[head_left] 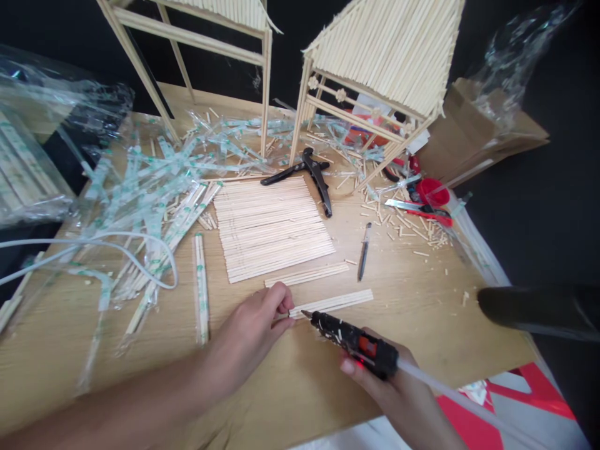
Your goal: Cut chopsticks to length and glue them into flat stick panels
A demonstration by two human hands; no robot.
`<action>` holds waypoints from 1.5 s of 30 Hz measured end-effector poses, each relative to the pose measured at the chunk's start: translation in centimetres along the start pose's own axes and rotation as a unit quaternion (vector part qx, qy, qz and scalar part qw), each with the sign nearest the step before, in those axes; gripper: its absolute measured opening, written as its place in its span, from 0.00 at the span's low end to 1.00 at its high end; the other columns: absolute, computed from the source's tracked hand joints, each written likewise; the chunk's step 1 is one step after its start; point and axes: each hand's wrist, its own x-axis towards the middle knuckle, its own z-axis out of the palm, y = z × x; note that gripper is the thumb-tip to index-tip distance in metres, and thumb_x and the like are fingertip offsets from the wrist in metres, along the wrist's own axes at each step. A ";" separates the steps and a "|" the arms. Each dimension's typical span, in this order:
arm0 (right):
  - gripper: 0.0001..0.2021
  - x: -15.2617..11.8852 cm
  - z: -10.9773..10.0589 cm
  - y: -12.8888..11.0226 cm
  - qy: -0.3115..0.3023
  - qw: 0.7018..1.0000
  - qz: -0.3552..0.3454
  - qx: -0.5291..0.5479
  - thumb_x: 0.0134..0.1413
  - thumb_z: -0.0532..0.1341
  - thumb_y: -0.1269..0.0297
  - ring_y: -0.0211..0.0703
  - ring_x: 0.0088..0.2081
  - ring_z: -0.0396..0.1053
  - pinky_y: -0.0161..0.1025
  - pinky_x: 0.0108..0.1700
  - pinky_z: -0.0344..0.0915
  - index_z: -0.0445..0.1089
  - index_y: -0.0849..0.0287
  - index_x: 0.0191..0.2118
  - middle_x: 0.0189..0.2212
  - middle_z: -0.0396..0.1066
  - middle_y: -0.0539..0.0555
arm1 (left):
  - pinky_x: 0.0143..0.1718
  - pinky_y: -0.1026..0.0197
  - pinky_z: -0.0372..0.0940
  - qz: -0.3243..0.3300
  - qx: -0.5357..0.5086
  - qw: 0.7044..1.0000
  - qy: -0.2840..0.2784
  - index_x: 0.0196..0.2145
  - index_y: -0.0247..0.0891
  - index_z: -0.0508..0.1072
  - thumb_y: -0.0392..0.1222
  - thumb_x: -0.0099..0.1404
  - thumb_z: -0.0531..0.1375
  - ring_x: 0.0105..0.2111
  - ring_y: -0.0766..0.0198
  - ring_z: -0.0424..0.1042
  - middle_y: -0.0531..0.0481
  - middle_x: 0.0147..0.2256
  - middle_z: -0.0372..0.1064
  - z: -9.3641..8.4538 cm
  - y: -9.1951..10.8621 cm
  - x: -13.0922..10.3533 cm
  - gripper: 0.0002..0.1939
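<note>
Low in the middle of the table, my left hand (255, 325) pinches the left end of a short strip of wooden sticks (344, 301) laid side by side. My right hand (379, 381) is wrapped round a black glue gun (347, 337) with a small red light glowing on it. The nozzle meets or hovers just over the strip near my left fingertips; contact cannot be made out. A clear glue stick (450, 394) runs out of the gun's back. Just beyond lies another narrow strip of sticks (307, 275), and behind it a flat panel of sticks (276, 231).
A black clamp-like tool (314, 175) touches the panel's far edge. A pen (364, 253) and a utility knife (417, 209) lie to the right. Wrapped chopsticks (200, 287) and torn wrappers (150, 187) cover the left, near a white cable (135, 236). Two stick structures (379, 56) stand behind.
</note>
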 end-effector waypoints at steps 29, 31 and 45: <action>0.08 0.9 -0.3 -0.8 -0.043 0.999 -0.011 0.017 0.54 0.61 0.57 0.46 0.36 0.69 0.34 0.36 0.63 0.71 0.55 0.35 0.29 0.72 0.49 | 0.34 0.62 0.59 0.005 0.014 1.000 -0.001 0.36 0.44 0.61 0.36 0.63 0.54 0.34 0.63 0.68 0.56 0.32 0.66 0.1 0.0 -0.1 0.05; 0.08 0.9 -0.5 -0.7 -0.043 0.999 -0.010 0.011 0.54 0.61 0.58 0.47 0.37 0.69 0.35 0.38 0.64 0.71 0.55 0.36 0.32 0.74 0.49 | 0.34 0.63 0.59 0.005 0.013 1.000 0.001 0.36 0.44 0.61 0.35 0.62 0.54 0.34 0.63 0.67 0.56 0.33 0.66 0.1 0.0 -0.1 0.06; 0.13 0.7 -2.5 -0.4 -0.017 0.998 0.014 -0.051 0.54 0.60 0.53 0.50 0.38 0.71 0.35 0.35 0.66 0.72 0.57 0.30 0.29 0.74 0.52 | 0.34 0.63 0.58 0.002 0.018 1.000 0.001 0.36 0.43 0.60 0.34 0.63 0.54 0.34 0.64 0.66 0.57 0.33 0.65 0.3 -0.2 -0.1 0.06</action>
